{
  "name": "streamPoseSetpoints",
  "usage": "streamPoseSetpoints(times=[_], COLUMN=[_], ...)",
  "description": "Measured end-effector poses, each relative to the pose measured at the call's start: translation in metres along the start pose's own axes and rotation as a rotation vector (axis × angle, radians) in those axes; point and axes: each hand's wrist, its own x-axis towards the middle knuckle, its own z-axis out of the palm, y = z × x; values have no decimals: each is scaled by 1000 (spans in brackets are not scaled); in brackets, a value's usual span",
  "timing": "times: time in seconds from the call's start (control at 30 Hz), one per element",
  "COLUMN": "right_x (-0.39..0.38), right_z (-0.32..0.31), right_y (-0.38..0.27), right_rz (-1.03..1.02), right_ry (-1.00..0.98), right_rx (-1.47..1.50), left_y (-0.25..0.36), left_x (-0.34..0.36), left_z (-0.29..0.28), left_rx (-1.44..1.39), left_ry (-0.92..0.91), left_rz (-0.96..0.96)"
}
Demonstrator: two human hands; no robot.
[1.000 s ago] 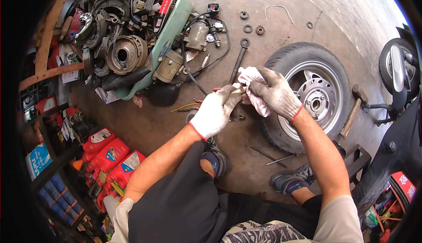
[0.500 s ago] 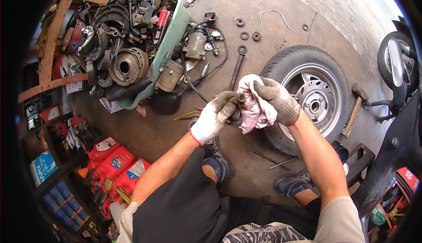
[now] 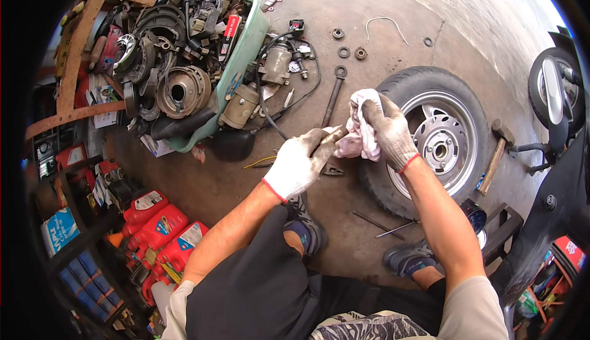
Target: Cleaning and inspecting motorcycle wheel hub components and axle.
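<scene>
My left hand (image 3: 301,160), in a stained white work glove, is closed around a short metal sleeve (image 3: 335,134), its worn, brownish end sticking out past the fingers. In my gloved right hand (image 3: 391,131) is a bunched pinkish-white rag (image 3: 359,132), pinched between thumb and fingers. The rag's lower edge meets or overlaps the sleeve's end; whether they touch I cannot tell. Beneath my hands, a pair of pliers (image 3: 333,170) shows in part on the floor. Beyond my right hand lies a wheel with a black tyre (image 3: 393,88) and a silver rim (image 3: 440,117).
A long bolt-like shaft (image 3: 334,97), a bearing (image 3: 361,53) and several rings lie ahead. At left stands a green bin (image 3: 249,39) heaped with old parts, beside electric motors (image 3: 241,105). A hammer (image 3: 493,162) rests right of the wheel, and red bottles (image 3: 166,223) stand lower left.
My right hand has lifted slightly up and to the right with the rag, uncovering more of the sleeve. The sleeve has turned, so its side shows instead of its open end.
</scene>
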Motion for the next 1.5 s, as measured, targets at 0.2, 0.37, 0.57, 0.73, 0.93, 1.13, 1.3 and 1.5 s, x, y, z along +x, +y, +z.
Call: streamPoseSetpoints(times=[0.2,0.37,0.57,0.73,0.93,1.13,1.3,1.5], right_x=[-20,6,-2,-8,-8,-4,0,-18], right_z=[13,17,6,20,11,5,2,21], right_y=[1,20,-8,0,12,-4,-23,-12], right_rz=[-887,-534,-31,-68,-671,-295,-264,-570], right_ry=[-202,-49,-131,-57,-210,54,-12,-171], right_rx=[-1002,-1020,-371,-396,-1171,-584,-547,-1012], left_y=[-27,-12,-17,-11,-24,-30,-27,-16], left_x=[3,4,-1,8,9,11,11,8], left_z=[7,17,7,14,22,13,11,12], left_rx=[274,298,194,-567,-635,-607,-427,127], left_ry=[58,117,177,184,233,134,62,69], left_rz=[261,286,124,-77,-167,-189,-192,14])
